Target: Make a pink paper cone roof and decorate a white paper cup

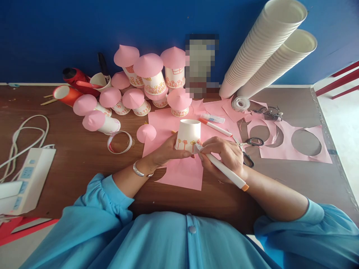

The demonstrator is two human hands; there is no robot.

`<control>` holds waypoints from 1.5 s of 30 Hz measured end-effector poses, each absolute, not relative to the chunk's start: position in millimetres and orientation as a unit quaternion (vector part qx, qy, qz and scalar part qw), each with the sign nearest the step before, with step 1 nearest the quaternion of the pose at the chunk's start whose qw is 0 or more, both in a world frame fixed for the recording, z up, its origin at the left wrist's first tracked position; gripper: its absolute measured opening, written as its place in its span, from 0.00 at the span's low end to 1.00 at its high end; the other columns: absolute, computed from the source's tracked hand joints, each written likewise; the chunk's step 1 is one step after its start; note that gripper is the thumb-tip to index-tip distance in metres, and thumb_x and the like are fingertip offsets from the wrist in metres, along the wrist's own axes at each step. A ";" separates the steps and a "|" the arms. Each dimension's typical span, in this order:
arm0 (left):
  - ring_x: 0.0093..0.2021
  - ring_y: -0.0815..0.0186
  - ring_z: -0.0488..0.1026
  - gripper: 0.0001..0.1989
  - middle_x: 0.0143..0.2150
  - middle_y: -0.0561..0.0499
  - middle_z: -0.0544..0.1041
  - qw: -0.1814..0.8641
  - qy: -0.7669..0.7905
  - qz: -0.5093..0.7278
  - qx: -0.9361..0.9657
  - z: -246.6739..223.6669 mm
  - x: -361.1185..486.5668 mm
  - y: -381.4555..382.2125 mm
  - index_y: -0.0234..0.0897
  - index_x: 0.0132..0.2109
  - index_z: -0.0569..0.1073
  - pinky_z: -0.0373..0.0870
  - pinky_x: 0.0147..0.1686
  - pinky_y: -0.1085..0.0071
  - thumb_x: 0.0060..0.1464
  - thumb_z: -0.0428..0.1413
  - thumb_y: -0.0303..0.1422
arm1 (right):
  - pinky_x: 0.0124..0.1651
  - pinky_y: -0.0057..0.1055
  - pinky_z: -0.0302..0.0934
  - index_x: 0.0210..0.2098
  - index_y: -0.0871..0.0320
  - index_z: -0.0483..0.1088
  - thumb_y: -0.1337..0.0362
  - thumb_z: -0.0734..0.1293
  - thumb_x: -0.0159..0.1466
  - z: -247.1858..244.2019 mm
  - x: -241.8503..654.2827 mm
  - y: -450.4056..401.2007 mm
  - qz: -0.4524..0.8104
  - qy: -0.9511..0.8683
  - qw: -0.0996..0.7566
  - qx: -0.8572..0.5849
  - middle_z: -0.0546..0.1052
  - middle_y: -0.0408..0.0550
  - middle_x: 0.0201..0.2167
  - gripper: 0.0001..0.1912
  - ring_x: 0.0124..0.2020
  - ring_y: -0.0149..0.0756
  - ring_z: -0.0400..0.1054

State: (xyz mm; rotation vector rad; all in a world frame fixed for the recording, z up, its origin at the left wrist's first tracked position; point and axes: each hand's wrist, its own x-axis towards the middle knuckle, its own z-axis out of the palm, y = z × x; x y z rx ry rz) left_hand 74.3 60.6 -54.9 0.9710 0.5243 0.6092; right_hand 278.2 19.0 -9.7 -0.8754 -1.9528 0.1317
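Observation:
My left hand point(168, 149) is wrapped round a white paper cup point(189, 130), thumb across its lower front. Red and yellow flowers are drawn in a row near the cup's lower edge. My right hand point(224, 155) grips a white marker pen point(224, 172) with an orange end. The pen's tip meets the cup's lower right side, at the flowers. Under both hands lie pink paper sheets point(185, 173). Beside my right hand are black-handled scissors point(248, 151), partly hidden by it. A second marker point(215, 127) and a glue stick point(213, 118) lie just behind the cup.
Several decorated cups with pink cone roofs point(148, 65) stand at the back left. Tall stacks of paper cups point(260, 45) lean at the back right. Pink paper with cut-out circles point(283, 144), a tape roll point(241, 104), a loose pink cone point(146, 133) and a power strip point(35, 179) lie around.

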 end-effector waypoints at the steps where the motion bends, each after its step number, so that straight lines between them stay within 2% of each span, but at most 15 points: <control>1: 0.44 0.60 0.78 0.20 0.45 0.47 0.81 0.807 0.244 0.285 0.456 -54.2 74.4 60.7 0.38 0.51 0.77 0.77 0.46 0.64 0.52 0.69 0.36 | 0.27 0.27 0.68 0.39 0.54 0.65 0.74 0.67 0.65 -9.8 278.4 18.8 0.055 -0.800 0.477 -0.359 0.77 0.43 0.26 0.09 0.25 0.33 0.76; 7: 0.43 0.62 0.78 0.19 0.44 0.48 0.81 0.809 0.235 0.283 0.458 -53.3 75.3 61.5 0.38 0.51 0.78 0.76 0.46 0.66 0.53 0.69 0.36 | 0.27 0.27 0.68 0.39 0.54 0.65 0.74 0.67 0.65 -10.3 278.9 18.9 0.062 -0.802 0.477 -0.353 0.77 0.43 0.26 0.09 0.26 0.33 0.76; 20: 0.45 0.60 0.78 0.21 0.46 0.47 0.80 0.803 0.248 0.296 0.454 -70.7 69.9 62.1 0.38 0.52 0.77 0.76 0.46 0.65 0.51 0.70 0.34 | 0.27 0.27 0.67 0.39 0.54 0.66 0.75 0.67 0.63 -11.3 278.5 18.7 0.058 -0.793 0.483 -0.366 0.76 0.42 0.26 0.11 0.25 0.32 0.74; 32: 0.47 0.58 0.78 0.21 0.47 0.45 0.82 0.801 0.246 0.290 0.462 -59.1 75.7 63.0 0.37 0.50 0.78 0.76 0.45 0.64 0.50 0.70 0.39 | 0.26 0.27 0.67 0.39 0.54 0.64 0.75 0.67 0.64 -8.8 278.0 18.7 0.050 -0.801 0.475 -0.361 0.76 0.42 0.25 0.10 0.25 0.33 0.75; 37: 0.47 0.58 0.78 0.22 0.47 0.46 0.82 0.801 0.241 0.293 0.463 -59.2 75.9 62.1 0.38 0.52 0.78 0.77 0.46 0.64 0.51 0.70 0.38 | 0.26 0.26 0.67 0.39 0.54 0.65 0.74 0.67 0.64 -8.5 278.8 17.6 0.050 -0.805 0.468 -0.361 0.76 0.42 0.26 0.09 0.25 0.33 0.75; 45: 0.45 0.59 0.79 0.20 0.45 0.46 0.82 0.793 0.243 0.301 0.470 -59.6 76.9 62.1 0.38 0.49 0.79 0.77 0.44 0.65 0.51 0.70 0.38 | 0.27 0.27 0.68 0.39 0.55 0.67 0.75 0.67 0.63 -11.2 276.9 16.7 0.057 -0.799 0.480 -0.357 0.77 0.43 0.26 0.09 0.25 0.33 0.76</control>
